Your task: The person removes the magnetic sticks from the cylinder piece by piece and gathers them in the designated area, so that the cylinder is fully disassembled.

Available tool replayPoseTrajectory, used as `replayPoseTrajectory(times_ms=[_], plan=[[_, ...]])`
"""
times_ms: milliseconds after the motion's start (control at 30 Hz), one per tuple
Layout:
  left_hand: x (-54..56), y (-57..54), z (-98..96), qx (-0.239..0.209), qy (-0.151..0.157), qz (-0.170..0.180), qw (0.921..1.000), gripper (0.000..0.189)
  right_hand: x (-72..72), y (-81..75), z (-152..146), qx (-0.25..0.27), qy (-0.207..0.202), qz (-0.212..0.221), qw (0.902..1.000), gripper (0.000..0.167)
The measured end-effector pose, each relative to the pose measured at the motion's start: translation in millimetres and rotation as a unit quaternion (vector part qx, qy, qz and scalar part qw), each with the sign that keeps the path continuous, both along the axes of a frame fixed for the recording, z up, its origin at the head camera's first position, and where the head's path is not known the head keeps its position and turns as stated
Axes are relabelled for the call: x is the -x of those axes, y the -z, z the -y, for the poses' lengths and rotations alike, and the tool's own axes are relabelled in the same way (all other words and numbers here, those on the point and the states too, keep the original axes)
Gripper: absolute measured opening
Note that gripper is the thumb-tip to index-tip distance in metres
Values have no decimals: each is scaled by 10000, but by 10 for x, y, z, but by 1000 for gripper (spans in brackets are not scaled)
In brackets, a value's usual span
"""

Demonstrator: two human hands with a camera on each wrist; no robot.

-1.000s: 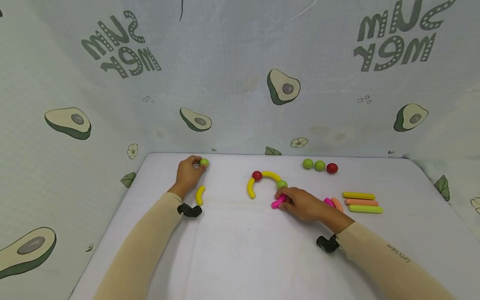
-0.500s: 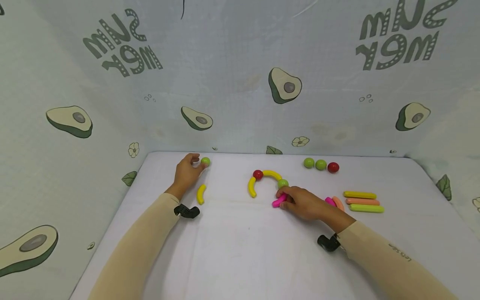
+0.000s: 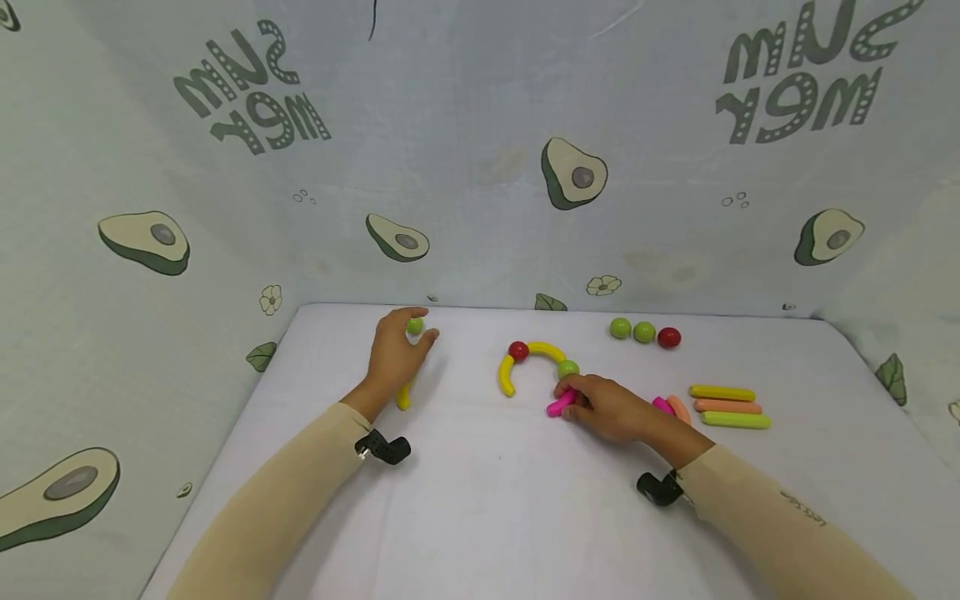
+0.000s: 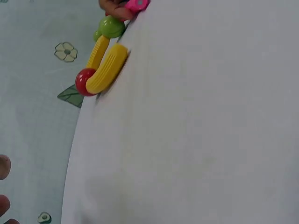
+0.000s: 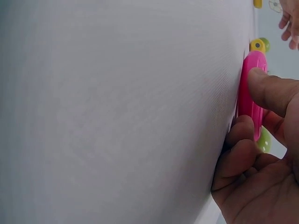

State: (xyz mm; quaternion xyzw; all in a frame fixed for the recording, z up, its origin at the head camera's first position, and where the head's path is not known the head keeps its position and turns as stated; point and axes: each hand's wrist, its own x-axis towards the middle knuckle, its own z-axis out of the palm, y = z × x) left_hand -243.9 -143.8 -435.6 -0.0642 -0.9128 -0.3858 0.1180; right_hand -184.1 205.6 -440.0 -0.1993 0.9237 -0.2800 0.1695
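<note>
In the head view my right hand [image 3: 603,408] pinches a bright pink curved plastic stick [image 3: 561,404] low on the white cloth. The right wrist view shows the thumb lying along this pink stick [image 5: 252,93], fingers curled beside it. It meets a green ball [image 3: 567,368], the end of an arch running through a yellow curved stick [image 3: 546,351], a red ball [image 3: 518,351] and another yellow curved stick [image 3: 506,377]. At the left, my left hand [image 3: 397,354] has thumb and fingers spread. A lone green ball [image 3: 415,326] shows between them; a yellow curved stick [image 3: 403,396] is partly covered.
Two green balls [image 3: 620,327] and a red ball [image 3: 669,337] form a row at the back right. Straight yellow, orange and lime sticks [image 3: 735,420] lie right of my right hand, near an orange curved stick [image 3: 679,409] and a pink one [image 3: 662,405]. A printed curtain rises behind.
My left hand has let go of the lone green ball, its fingers parting and the hand shifting right, over the yellow curved stick. The right hand stays on the pink stick.
</note>
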Motion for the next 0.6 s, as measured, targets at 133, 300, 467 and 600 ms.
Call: replayPoseTrajectory(times_ms=[133, 300, 467, 600], plan=[[-114, -24, -180, 260, 601, 164, 9977, 40, 1, 8, -3, 1, 41, 72, 10000, 26], [-209, 18, -369, 660, 1230, 483, 9890, 45, 0, 12, -5, -10, 100, 110, 9999, 25], [-279, 111, -493, 962, 1756, 734, 9770, 49, -2, 12, -8, -4, 71, 88, 9999, 27], [-306, 167, -576, 1123, 2110, 846, 9673, 54, 5, 7, -6, -23, 61, 82, 9999, 28]])
